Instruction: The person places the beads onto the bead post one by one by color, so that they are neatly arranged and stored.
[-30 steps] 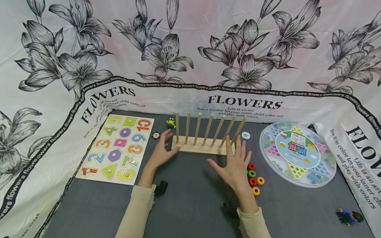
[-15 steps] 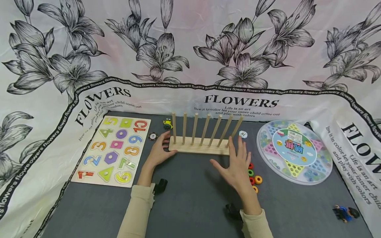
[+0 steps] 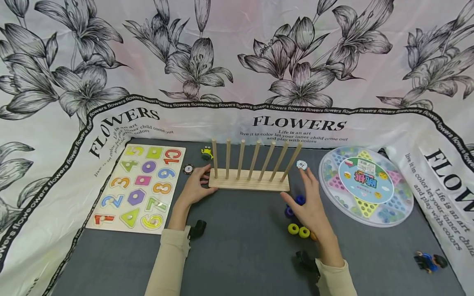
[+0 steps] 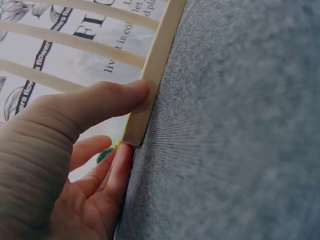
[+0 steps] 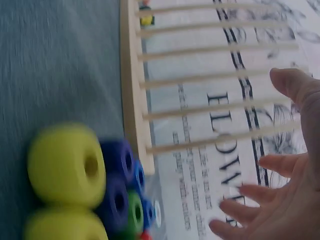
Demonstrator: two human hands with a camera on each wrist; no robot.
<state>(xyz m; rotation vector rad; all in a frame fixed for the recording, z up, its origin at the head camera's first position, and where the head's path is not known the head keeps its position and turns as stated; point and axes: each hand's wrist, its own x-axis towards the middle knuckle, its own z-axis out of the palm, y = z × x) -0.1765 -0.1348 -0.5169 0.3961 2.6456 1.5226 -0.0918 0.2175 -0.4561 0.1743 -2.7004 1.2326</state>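
A wooden peg rack (image 3: 249,185) with several upright dowels stands on the grey mat (image 3: 240,255). My left hand (image 3: 194,187) holds its left end, the thumb (image 4: 100,100) lying on the front edge of the base (image 4: 150,75) and the fingers round the corner. My right hand (image 3: 310,201) hovers open, fingers spread, just right of the rack. It hangs over a cluster of small rings: yellow rings (image 3: 293,228) (image 5: 65,165), a blue ring (image 3: 300,199) and a purple ring (image 3: 289,211). The hand covers part of the cluster. The right wrist view shows the rack (image 5: 132,85) beyond the rings.
A number puzzle board (image 3: 138,185) lies at the left and a round marble game board (image 3: 366,185) at the right. Poker chips (image 3: 188,169) (image 3: 301,165) and a small yellow toy (image 3: 206,153) sit by the rack. A toy figure (image 3: 429,261) lies near right. Floral cloth surrounds the mat.
My right hand has moved right and back from the rack's front. Yellow, blue and purple rings now show at its left; the red and green ones are hidden. The left hand stays put.
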